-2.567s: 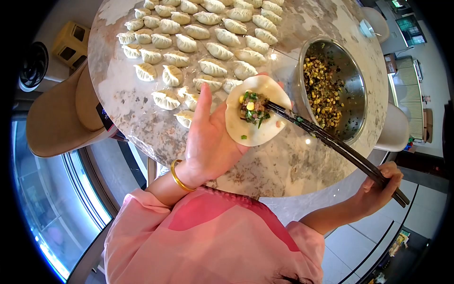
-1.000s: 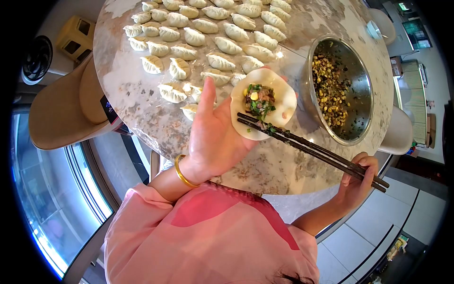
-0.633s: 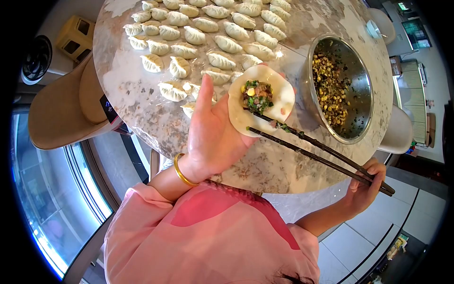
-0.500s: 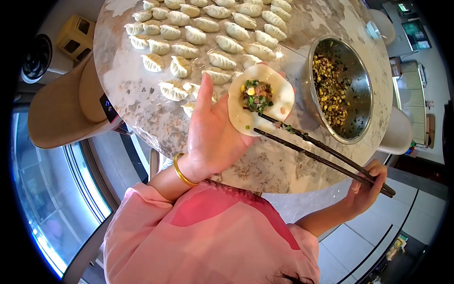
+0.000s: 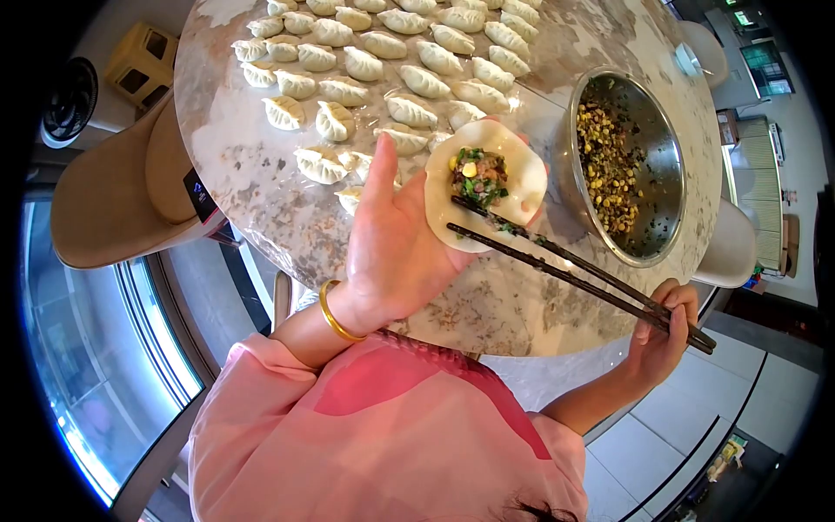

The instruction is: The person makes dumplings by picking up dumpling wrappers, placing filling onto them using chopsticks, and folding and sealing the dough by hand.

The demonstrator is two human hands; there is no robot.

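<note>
My left hand (image 5: 393, 248) lies palm up, thumb stretched out, with a round dumpling wrapper (image 5: 519, 184) resting across its fingers. On the wrapper sits a small mound of filling (image 5: 478, 181) with green bits, yellow corn and pinkish pieces. In my right hand (image 5: 665, 335) is a pair of dark chopsticks (image 5: 565, 271), gripped near their thick ends. Their tips are over the wrapper, one at the lower edge of the filling, with bits of filling stuck along that stick. Most of my left fingers are hidden under the wrapper.
A steel bowl (image 5: 668, 196) with corn-flecked filling (image 5: 606, 178) stands right of my left hand on the round marble-patterned table (image 5: 228, 143). Beyond it are rows of pleated dumplings (image 5: 361, 63). A small bowl (image 5: 687, 59) is at the far right, and a brown chair (image 5: 113, 200) at left.
The chopsticks and right hand have shifted a little up and left, bringing the tips farther over the wrapper beside the filling. The left hand keeps holding the wrapper almost unmoved.
</note>
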